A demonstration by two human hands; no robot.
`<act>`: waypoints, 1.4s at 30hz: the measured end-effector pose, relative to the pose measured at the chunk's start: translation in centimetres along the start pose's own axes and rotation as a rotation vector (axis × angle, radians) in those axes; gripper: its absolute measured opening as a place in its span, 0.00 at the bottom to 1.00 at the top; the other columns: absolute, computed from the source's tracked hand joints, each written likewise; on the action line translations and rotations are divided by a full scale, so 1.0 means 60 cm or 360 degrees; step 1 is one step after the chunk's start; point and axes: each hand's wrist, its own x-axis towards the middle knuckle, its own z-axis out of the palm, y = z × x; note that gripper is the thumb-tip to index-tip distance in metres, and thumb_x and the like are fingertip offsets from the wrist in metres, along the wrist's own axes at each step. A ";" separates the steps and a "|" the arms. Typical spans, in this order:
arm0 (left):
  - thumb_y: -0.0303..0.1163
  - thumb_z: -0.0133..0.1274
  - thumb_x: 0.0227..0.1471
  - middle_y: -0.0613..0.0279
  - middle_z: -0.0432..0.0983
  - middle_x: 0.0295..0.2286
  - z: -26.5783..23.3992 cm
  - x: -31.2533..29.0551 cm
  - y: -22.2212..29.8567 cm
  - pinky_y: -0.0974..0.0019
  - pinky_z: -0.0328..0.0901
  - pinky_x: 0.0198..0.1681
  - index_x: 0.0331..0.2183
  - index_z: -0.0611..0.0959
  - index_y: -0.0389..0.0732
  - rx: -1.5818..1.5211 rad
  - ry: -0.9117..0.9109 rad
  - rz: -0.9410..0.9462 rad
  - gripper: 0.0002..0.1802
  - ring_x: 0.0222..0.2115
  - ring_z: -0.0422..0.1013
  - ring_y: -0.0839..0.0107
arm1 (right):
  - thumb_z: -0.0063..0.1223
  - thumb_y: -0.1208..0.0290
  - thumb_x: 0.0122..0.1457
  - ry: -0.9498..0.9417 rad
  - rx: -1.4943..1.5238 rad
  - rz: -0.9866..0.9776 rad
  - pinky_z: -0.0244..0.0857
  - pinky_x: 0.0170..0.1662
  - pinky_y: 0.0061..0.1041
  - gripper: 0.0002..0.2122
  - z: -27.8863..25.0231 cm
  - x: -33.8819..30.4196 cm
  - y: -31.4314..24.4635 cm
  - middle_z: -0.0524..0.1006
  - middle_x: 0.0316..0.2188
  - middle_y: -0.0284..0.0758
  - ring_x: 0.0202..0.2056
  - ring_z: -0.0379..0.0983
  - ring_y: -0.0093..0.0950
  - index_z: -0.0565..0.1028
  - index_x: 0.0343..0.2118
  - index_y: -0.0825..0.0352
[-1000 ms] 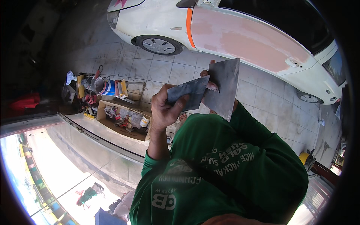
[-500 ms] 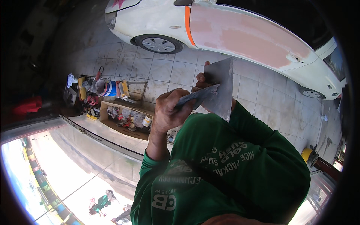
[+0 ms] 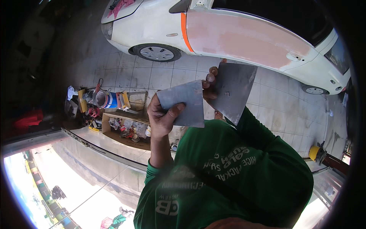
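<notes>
My left hand [image 3: 161, 118] grips a flat grey putty spreader [image 3: 188, 95], with the thumb laid across its face. A second grey spreader [image 3: 234, 86], wider and with pale smudges on it, is in my right hand [image 3: 212, 78]. The fingers of that hand show along the plate's left edge, and the rest of the hand is behind it. Both plates are held up side by side in front of my green shirt, close together at their near edges. Beyond them stands a white car [image 3: 133, 30] with a patchy pinkish door panel [image 3: 248, 40].
A strip of orange tape [image 3: 185, 32] runs down the door's front edge. On the tiled floor to the left are a blue and white bucket [image 3: 110, 100], several tools and a cardboard box [image 3: 127, 143] of clutter. Far right is a yellow object [image 3: 314, 153].
The left spreader has turned from nearly edge-on to face me, and has moved slightly left, apart from the other. The right spreader has shifted right and shows its face more broadly.
</notes>
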 end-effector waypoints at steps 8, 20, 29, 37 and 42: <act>0.24 0.54 0.53 0.56 0.77 0.41 0.063 0.047 -0.003 0.60 0.72 0.45 0.49 0.74 0.36 -0.1077 0.0231 -0.0450 0.20 0.40 0.75 0.66 | 0.11 0.39 0.67 -0.0374 -0.0359 -0.0044 0.62 0.27 0.18 0.37 0.032 0.023 -0.005 0.50 0.69 0.46 0.19 0.66 0.22 0.55 0.67 0.64; 0.30 0.55 0.54 0.56 0.75 0.43 0.093 0.040 0.006 0.56 0.71 0.48 0.51 0.70 0.36 -0.1427 0.0230 -0.0592 0.24 0.43 0.74 0.64 | 0.16 0.41 0.68 -0.0469 -0.0640 -0.0233 0.68 0.24 0.18 0.36 -0.010 0.018 -0.001 0.56 0.65 0.50 0.21 0.71 0.26 0.58 0.64 0.70; 0.30 0.55 0.54 0.56 0.76 0.41 0.091 0.038 0.021 0.55 0.75 0.40 0.50 0.71 0.37 -0.1489 0.0071 -0.0550 0.22 0.39 0.76 0.63 | 0.19 0.44 0.69 -0.0752 -0.0669 -0.0257 0.73 0.21 0.19 0.34 -0.023 0.027 0.001 0.58 0.63 0.51 0.24 0.76 0.29 0.61 0.62 0.72; 0.30 0.57 0.53 0.57 0.77 0.39 0.098 0.039 0.019 0.55 0.75 0.40 0.48 0.73 0.37 -0.1450 0.0197 -0.0567 0.20 0.39 0.76 0.64 | 0.15 0.39 0.66 -0.0662 -0.0848 -0.0317 0.74 0.19 0.23 0.39 -0.019 0.004 0.003 0.55 0.65 0.51 0.25 0.77 0.30 0.61 0.61 0.71; 0.31 0.54 0.55 0.56 0.75 0.42 0.099 0.041 0.018 0.56 0.72 0.44 0.50 0.71 0.38 -0.1395 0.0161 -0.0553 0.22 0.41 0.75 0.64 | 0.13 0.33 0.62 -0.0552 -0.0961 -0.0365 0.71 0.17 0.23 0.43 -0.020 -0.010 -0.004 0.59 0.64 0.50 0.20 0.75 0.28 0.62 0.61 0.70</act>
